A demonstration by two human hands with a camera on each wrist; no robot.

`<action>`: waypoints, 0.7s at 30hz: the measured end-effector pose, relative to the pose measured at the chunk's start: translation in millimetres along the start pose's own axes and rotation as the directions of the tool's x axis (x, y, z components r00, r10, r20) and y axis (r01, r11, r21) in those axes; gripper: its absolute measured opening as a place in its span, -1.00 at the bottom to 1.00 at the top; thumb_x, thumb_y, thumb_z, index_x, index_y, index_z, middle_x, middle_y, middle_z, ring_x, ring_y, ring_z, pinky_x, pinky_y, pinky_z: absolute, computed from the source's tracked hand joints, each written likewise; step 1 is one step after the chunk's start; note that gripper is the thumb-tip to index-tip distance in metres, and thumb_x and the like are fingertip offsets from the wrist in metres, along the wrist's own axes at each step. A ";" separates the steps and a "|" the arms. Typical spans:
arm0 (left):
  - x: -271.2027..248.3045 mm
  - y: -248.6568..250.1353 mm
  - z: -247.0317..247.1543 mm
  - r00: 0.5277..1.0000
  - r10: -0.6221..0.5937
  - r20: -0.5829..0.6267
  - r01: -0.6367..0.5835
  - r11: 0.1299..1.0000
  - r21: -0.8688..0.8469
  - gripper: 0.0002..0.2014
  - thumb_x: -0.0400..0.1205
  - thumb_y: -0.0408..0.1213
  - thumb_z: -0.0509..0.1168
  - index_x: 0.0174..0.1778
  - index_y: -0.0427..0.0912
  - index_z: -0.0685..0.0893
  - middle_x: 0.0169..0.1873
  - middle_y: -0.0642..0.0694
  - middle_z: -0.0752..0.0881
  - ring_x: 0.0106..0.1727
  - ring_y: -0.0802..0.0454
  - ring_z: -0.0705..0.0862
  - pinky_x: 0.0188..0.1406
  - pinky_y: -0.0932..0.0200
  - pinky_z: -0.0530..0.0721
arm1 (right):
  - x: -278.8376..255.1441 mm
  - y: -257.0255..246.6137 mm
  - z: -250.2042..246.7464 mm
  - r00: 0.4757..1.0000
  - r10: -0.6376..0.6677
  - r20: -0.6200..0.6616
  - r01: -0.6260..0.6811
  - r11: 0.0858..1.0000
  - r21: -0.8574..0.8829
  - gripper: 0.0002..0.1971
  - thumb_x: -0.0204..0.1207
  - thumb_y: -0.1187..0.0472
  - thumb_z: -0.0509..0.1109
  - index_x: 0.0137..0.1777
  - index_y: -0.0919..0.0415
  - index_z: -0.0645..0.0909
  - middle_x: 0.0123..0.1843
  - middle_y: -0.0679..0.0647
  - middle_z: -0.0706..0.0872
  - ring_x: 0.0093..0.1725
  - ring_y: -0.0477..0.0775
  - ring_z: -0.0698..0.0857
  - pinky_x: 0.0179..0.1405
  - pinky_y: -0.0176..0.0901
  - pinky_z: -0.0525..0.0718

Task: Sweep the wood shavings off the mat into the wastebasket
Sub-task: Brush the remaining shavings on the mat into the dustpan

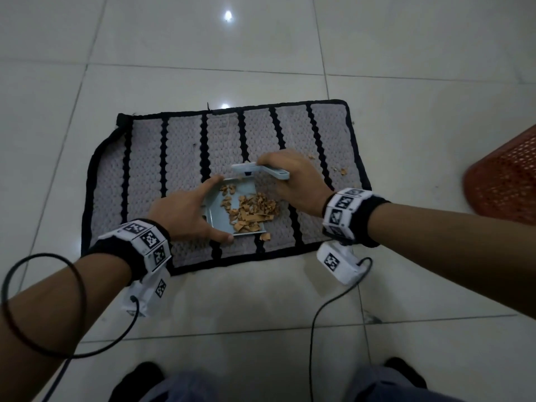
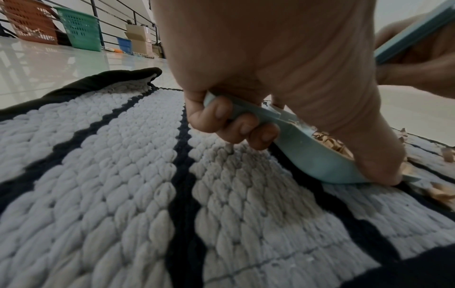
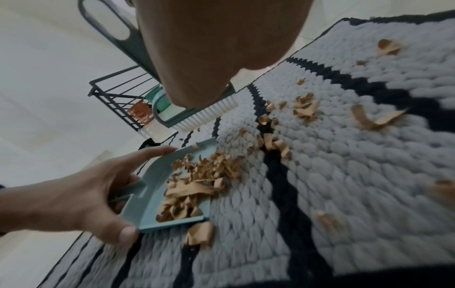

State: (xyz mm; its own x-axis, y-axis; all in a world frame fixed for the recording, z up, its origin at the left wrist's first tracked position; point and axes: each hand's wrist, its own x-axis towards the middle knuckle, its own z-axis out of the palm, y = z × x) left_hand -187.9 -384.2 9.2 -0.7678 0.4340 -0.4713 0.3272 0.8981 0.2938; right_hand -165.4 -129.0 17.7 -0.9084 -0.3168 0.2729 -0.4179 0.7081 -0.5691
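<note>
A grey mat (image 1: 145, 158) with black stripes lies on the tiled floor. My left hand (image 1: 185, 213) grips the handle of a small pale blue dustpan (image 1: 220, 219) resting on the mat, with index finger and thumb spread along its sides. Tan wood shavings (image 1: 249, 210) fill the pan; a few lie loose on the mat (image 3: 305, 107). My right hand (image 1: 293, 181) grips a pale blue hand brush (image 1: 255, 169), held just above the pan's far end, white bristles (image 3: 209, 111) down. In the left wrist view my curled fingers (image 2: 234, 124) wrap the dustpan handle (image 2: 248, 113).
A red perforated wastebasket (image 1: 504, 181) stands on the floor to the right of the mat. Loose shavings sit near the mat's right edge (image 1: 342, 170). Cables trail from both wrist cameras. In the left wrist view, baskets (image 2: 81, 29) and boxes line a far railing.
</note>
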 end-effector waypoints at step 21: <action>2.6 -3.1 3.6 1.000 0.000 0.000 0.000 0.999 -0.040 0.25 0.04 0.59 0.42 0.61 0.37 -0.04 0.25 -0.04 0.69 0.00 -0.10 0.70 0.00 -0.03 0.74 | -44.3 -9.0 -24.2 0.943 0.332 -0.001 -0.332 0.943 0.015 -0.85 0.69 0.27 0.22 0.03 0.30 0.60 -0.28 0.16 0.67 -0.36 0.13 0.60 -0.43 -0.07 0.52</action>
State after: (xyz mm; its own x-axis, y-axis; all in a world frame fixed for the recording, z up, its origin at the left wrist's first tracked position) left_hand -188.9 -385.6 4.0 -0.7677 0.4338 -0.4716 0.3048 0.8946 0.3267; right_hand -121.1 -106.1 29.5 -0.9956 -0.0631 0.0689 -0.0927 0.7635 -0.6391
